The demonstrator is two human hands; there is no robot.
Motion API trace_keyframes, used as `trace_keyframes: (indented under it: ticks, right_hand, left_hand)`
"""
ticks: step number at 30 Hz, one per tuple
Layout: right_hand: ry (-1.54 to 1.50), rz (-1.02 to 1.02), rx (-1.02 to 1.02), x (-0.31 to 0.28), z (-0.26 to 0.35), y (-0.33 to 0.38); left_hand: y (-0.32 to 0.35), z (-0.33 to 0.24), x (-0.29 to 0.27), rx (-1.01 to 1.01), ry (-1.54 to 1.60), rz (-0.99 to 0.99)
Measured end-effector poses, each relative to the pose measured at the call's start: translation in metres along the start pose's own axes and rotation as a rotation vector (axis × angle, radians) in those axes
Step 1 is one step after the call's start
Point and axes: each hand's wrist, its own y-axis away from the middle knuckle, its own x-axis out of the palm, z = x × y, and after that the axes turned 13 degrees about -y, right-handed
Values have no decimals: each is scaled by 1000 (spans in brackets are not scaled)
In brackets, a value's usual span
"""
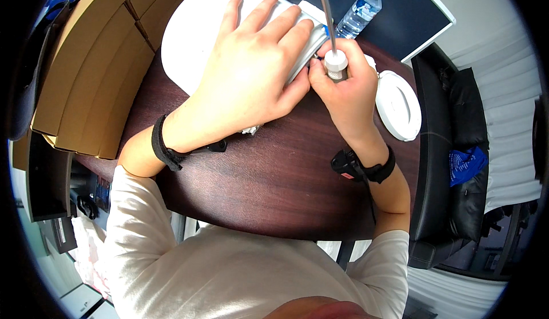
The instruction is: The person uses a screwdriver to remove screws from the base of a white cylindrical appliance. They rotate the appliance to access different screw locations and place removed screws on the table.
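I see my left hand (251,67) pressed flat, fingers spread, on a white appliance (191,33) at the worktop's (274,176) far edge. My right hand (343,87) grips a white-handled tool (335,62), its shaft upright. Beside it lie a round white lid (398,106) and a water bottle (359,11); cardboard boxes (91,62) sit left. The tool's tip is hidden.

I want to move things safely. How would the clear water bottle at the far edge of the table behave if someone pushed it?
The water bottle stands upright and is tall and slim, so a push near its blue cap would probably tip it. Its round body would then likely roll. The thin clear plastic suggests it is light and may dent when squeezed.
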Motion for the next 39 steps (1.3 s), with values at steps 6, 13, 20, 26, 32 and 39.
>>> trace_keyframes:
  ticks: [6,13,20,26,32,39]
  right_hand:
    - [15,166,-19,-11,-2,-5]
    - [5,186,75,-23,-4,-1]
    - [-27,95,660,-101,-28,19]
    - [65,162,1007,-151,-71,47]
    - [133,211,1119,-149,-102,69]
    - [154,210,1127,-152,-118,77]
  left_hand:
    - [0,-2,-2,-13,-9,18]
    - [0,0,0,-15,-1,12]
    - [-2,-1,-7,22,-23,34]
    - [-4,-2,-3,30,-33,27]
    - [-5,0,-4,55,-43,47]
    - [-7,3,-4,82,-36,45]
